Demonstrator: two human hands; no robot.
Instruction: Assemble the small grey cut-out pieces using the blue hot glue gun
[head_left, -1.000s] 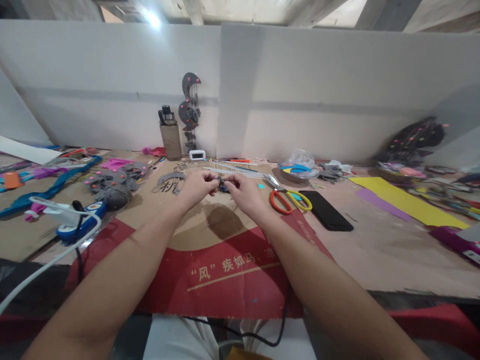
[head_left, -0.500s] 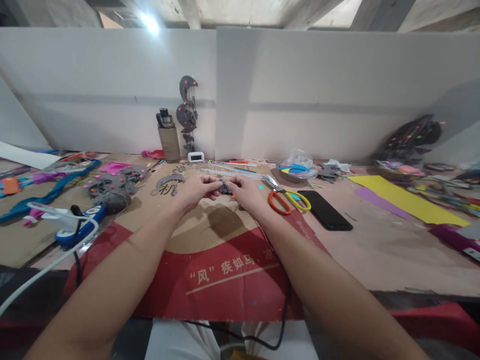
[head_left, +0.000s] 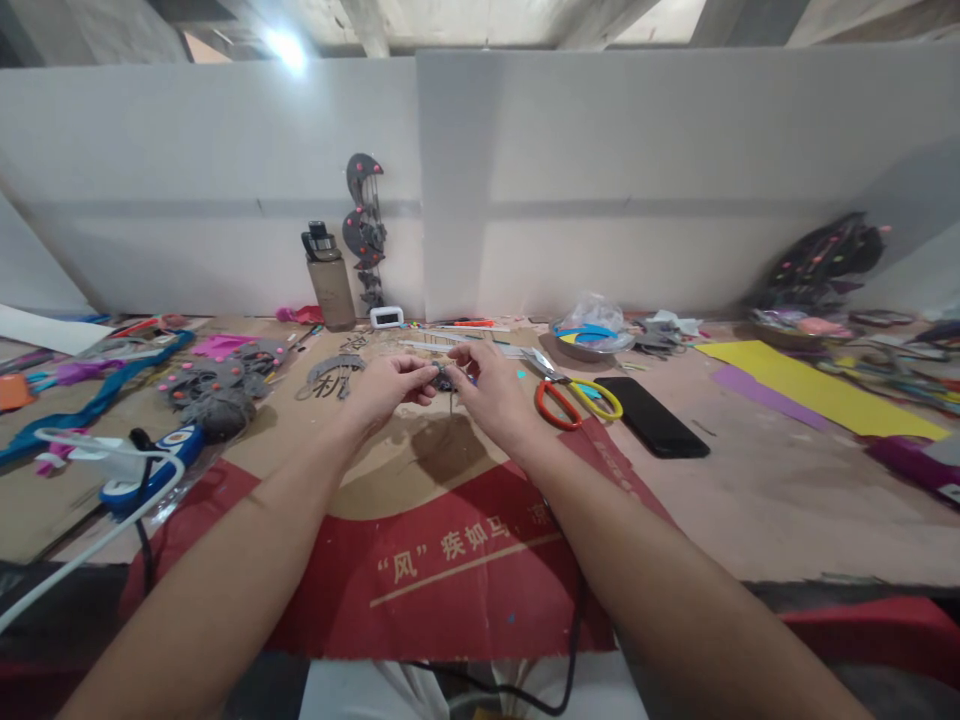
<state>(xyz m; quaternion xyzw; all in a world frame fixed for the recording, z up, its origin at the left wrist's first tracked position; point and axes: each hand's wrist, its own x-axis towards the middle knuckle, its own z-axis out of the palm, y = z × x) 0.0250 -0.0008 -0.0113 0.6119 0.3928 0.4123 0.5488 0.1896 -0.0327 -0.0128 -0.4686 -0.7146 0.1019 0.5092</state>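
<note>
Over the cardboard sheet (head_left: 390, 470), my left hand (head_left: 397, 388) and my right hand (head_left: 484, 388) meet fingertip to fingertip. Between them they pinch a small dark grey piece (head_left: 444, 378), mostly covered by the fingers; its kind is hard to make out. A thin strand hangs below it by the right thumb. Left of my hands lies a grey crescent-shaped cutout (head_left: 330, 378) on the cardboard. Scissors (head_left: 574, 395) with one red and one yellow handle rest just right of my right hand, blades pointing away.
Beside the scissors lies a black phone (head_left: 654, 418). Farther back stand a bottle (head_left: 330, 285), a small white digital clock (head_left: 386, 318) and a bowl (head_left: 589, 348) with a plastic bag. Grey pieces with pink dots (head_left: 217, 390) and a blue power strip (head_left: 154, 470) are at left; yellow paper (head_left: 817, 388) lies right.
My right hand's fingers have lifted and spread a little around the dark piece, and a hanging strand now shows below it. The left hand keeps its pinch. The view has shifted slightly.
</note>
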